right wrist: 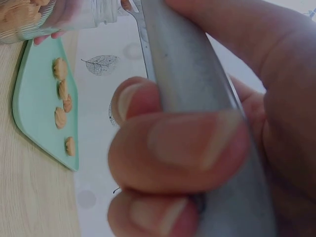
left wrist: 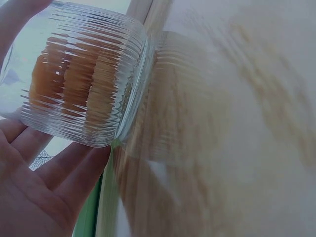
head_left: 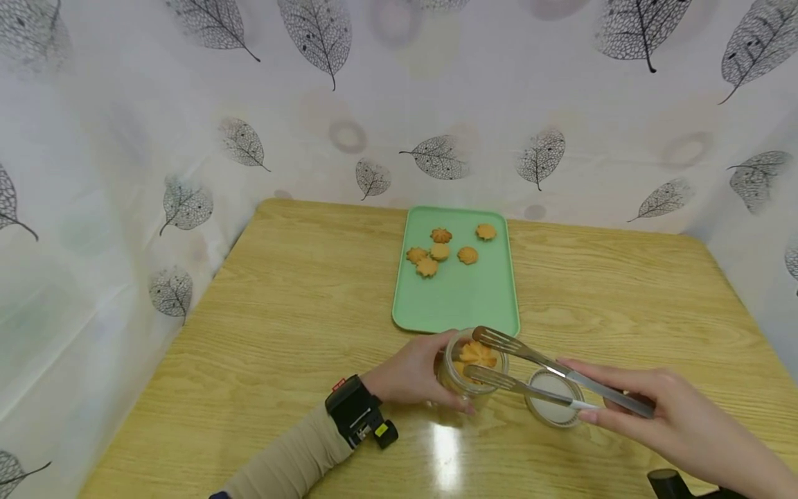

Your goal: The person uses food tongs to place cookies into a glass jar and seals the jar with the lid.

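Over jar held by left hand: right hand gripping tongs, tips apart.

Item count
Six cookies are lying on one tray; one jar, one lid, one pair of tongs are showing.

light wood-grain table, glare patch near front edge, white leaf-print curtain on three sides, probably fabric

Left hand curled, sleeved forearm angled inward — right hand pinching, fingers extended leftward.
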The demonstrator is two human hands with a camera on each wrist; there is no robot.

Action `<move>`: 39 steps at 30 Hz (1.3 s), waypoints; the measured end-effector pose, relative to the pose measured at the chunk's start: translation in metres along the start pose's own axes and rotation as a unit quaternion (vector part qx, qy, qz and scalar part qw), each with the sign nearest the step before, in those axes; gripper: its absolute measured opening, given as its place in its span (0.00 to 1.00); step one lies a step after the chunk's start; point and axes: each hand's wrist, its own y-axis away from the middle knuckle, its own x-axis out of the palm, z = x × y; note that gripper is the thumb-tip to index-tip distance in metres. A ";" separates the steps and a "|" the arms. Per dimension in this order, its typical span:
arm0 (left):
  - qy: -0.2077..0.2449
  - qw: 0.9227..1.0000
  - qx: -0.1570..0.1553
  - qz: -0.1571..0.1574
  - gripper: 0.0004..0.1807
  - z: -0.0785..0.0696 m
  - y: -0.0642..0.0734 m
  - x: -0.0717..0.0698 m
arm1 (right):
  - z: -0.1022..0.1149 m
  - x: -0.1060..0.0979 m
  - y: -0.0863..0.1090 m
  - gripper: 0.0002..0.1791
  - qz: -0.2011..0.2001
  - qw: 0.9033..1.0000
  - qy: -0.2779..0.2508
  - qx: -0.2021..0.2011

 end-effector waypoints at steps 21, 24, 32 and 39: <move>0.002 1.000 -0.005 0.000 0.49 0.000 0.002 -0.001 | -0.009 -0.005 -0.029 0.35 -0.045 0.996 0.016 0.079; 0.005 1.000 -0.003 0.001 0.48 0.000 0.001 0.000 | -0.015 -0.002 -0.049 0.38 -0.037 0.994 0.035 0.100; 0.007 1.000 -0.005 0.006 0.48 0.001 0.001 0.001 | -0.027 0.021 -0.094 0.45 -0.064 0.988 0.089 0.108; 0.012 1.000 -0.003 0.006 0.48 0.001 0.000 0.000 | -0.030 0.025 -0.127 0.44 -0.076 0.987 0.097 0.102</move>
